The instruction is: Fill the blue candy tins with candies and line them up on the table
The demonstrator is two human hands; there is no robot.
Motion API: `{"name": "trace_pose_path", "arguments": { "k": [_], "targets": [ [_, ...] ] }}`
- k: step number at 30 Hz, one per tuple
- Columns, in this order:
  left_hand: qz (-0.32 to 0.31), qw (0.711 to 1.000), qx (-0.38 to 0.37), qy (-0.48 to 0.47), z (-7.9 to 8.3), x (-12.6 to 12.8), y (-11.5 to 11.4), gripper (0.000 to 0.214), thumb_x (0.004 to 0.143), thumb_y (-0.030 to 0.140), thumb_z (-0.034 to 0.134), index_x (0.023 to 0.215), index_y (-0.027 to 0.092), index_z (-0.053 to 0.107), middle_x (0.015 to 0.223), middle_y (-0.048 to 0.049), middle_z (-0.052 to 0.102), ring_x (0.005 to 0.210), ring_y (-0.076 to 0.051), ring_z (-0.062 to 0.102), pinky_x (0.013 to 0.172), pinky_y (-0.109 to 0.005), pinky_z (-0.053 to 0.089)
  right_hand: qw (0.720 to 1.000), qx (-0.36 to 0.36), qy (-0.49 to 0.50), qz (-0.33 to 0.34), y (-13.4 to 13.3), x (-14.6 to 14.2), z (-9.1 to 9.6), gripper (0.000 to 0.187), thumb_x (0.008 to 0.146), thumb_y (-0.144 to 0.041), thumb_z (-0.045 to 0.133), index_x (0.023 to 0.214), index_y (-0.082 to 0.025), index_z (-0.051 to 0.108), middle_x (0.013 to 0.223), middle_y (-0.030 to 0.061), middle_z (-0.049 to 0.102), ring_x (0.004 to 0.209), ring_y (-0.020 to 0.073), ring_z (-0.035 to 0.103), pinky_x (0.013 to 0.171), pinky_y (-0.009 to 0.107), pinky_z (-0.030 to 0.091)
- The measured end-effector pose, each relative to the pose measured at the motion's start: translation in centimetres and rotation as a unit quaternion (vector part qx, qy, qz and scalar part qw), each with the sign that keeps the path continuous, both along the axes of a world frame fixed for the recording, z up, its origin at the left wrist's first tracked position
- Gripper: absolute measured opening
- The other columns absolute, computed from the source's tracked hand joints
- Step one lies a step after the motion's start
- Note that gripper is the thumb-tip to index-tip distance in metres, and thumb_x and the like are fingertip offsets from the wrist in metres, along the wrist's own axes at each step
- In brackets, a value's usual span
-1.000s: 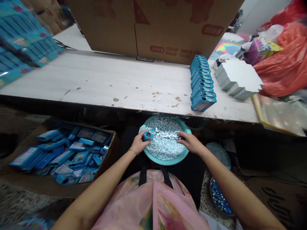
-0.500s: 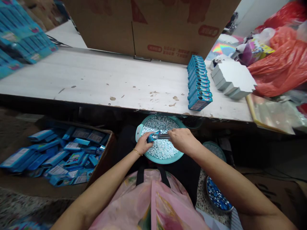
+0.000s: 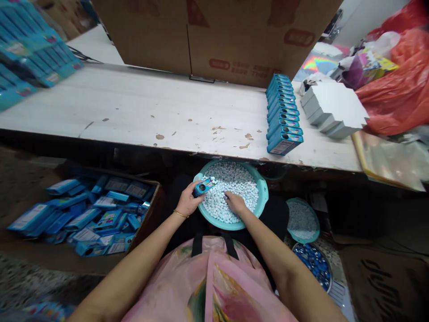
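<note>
My left hand (image 3: 188,201) is closed around a small blue printed box (image 3: 203,187) with a dark round spot on its near end. A few white pellets show at the box's far end, over the left rim of a turquoise basin (image 3: 264,193). White pellets (image 3: 231,213) fill this basin, which stands at my lap. My right hand (image 3: 236,203) is down among them, its fingers curled together at the pellets' surface. Its fingertips are partly hidden.
A row of blue boxes (image 3: 283,117) stands on the white table (image 3: 181,107), beside stacked white card (image 3: 335,107). A large carton (image 3: 234,40) is behind. An open carton (image 3: 147,210) of blue boxes lies left. A second pellet basin (image 3: 316,235) and a bowl of blue pieces (image 3: 313,266) are right.
My right hand has left the clear, greyish piece at the box's end and moved down into the pellets. My left hand has shifted left with the box and tilted it; the clear piece no longer shows.
</note>
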State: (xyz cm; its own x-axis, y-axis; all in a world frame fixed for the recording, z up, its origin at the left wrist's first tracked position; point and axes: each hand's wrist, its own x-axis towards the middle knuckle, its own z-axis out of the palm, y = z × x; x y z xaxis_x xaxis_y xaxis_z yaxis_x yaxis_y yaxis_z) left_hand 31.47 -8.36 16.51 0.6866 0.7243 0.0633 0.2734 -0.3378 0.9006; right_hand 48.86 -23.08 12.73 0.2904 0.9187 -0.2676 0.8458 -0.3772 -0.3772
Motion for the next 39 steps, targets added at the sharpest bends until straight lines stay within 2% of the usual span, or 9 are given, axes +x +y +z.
{"name": "trace_pose_path", "arguments": {
  "k": [5,11,18,24,28,31,33,35,39],
  "targets": [
    [0.028,1.000,-0.009,-0.002,0.5,-0.3,0.5,0.047,0.068,0.031,0.061,0.112,0.015,0.052,0.108,-0.0068,0.060,0.097,-0.021,0.056,0.091,-0.036,0.041,0.996,0.006,0.080,-0.030,-1.3,1.7,1.6,0.028,0.083,-0.029,0.044,0.109,-0.024,0.050,0.090,0.0021,0.064,0.082,0.0178,0.058,0.066,0.024,0.040],
    [0.012,1.000,0.013,-0.012,-0.7,0.8,0.3,0.045,0.067,0.024,0.061,0.110,0.015,0.053,0.109,-0.0072,0.059,0.100,-0.021,0.055,0.092,-0.036,0.041,0.993,0.047,0.110,-0.015,-3.6,4.9,8.3,0.029,0.081,-0.034,0.047,0.108,-0.023,0.049,0.090,0.0019,0.062,0.081,0.0158,0.056,0.068,0.024,0.038],
    [-0.066,0.996,0.059,-0.002,-0.7,2.5,-1.4,0.049,0.063,0.011,0.056,0.111,0.017,0.053,0.109,-0.0063,0.057,0.103,-0.020,0.052,0.093,-0.035,0.040,0.998,0.008,-0.030,0.060,-2.1,4.1,15.2,0.028,0.083,-0.037,0.045,0.107,-0.025,0.053,0.100,0.0037,0.062,0.090,0.0184,0.056,0.069,0.025,0.037],
    [-0.094,0.994,0.063,-0.008,-0.5,2.8,-2.1,0.053,0.060,0.008,0.053,0.112,0.019,0.053,0.109,-0.0048,0.056,0.103,-0.020,0.051,0.093,-0.035,0.040,0.979,-0.084,-0.158,0.097,-0.3,2.0,17.9,0.026,0.084,-0.036,0.039,0.096,-0.022,0.058,0.093,0.0063,0.062,0.082,0.0211,0.058,0.068,0.029,0.039],
    [-0.088,0.994,0.057,-0.012,-0.7,2.9,-2.2,0.052,0.061,0.007,0.053,0.111,0.018,0.053,0.108,-0.0046,0.056,0.103,-0.020,0.052,0.093,-0.035,0.040,0.971,-0.087,-0.189,0.119,0.5,0.8,19.0,0.025,0.085,-0.034,0.038,0.092,-0.019,0.057,0.089,0.0081,0.062,0.077,0.0213,0.059,0.065,0.030,0.040],
    [-0.075,0.996,0.045,-0.018,-0.9,2.7,-2.1,0.050,0.062,0.008,0.055,0.110,0.018,0.053,0.108,-0.0050,0.056,0.102,-0.019,0.052,0.094,-0.035,0.039,0.971,-0.067,-0.198,0.120,-0.4,1.4,19.1,0.022,0.086,-0.033,0.037,0.093,-0.020,0.054,0.088,0.0073,0.061,0.076,0.0199,0.059,0.063,0.028,0.040],
    [-0.066,0.997,0.041,-0.020,-0.9,2.4,-1.8,0.048,0.063,0.009,0.055,0.110,0.017,0.053,0.108,-0.0054,0.056,0.102,-0.019,0.052,0.094,-0.034,0.039,0.972,-0.059,-0.200,0.106,-1.8,2.6,18.0,0.020,0.086,-0.034,0.039,0.095,-0.021,0.052,0.089,0.0062,0.060,0.078,0.0198,0.058,0.064,0.028,0.039],
    [-0.058,0.997,0.040,-0.020,-0.8,1.9,-1.4,0.048,0.064,0.010,0.056,0.111,0.017,0.052,0.109,-0.0054,0.056,0.102,-0.019,0.052,0.094,-0.034,0.039,0.976,-0.068,-0.192,0.074,-3.3,4.1,15.6,0.019,0.084,-0.033,0.043,0.098,-0.022,0.051,0.091,0.0058,0.060,0.080,0.0201,0.058,0.066,0.029,0.039],
    [-0.032,0.998,0.042,-0.026,-0.4,0.9,-0.8,0.046,0.065,0.014,0.057,0.110,0.018,0.053,0.110,-0.0049,0.057,0.103,-0.019,0.053,0.094,-0.033,0.039,0.989,-0.112,-0.092,-0.014,-3.9,4.7,8.0,0.020,0.081,-0.023,0.047,0.100,-0.019,0.052,0.094,0.0096,0.061,0.084,0.0220,0.058,0.070,0.031,0.038]
  ]
}}
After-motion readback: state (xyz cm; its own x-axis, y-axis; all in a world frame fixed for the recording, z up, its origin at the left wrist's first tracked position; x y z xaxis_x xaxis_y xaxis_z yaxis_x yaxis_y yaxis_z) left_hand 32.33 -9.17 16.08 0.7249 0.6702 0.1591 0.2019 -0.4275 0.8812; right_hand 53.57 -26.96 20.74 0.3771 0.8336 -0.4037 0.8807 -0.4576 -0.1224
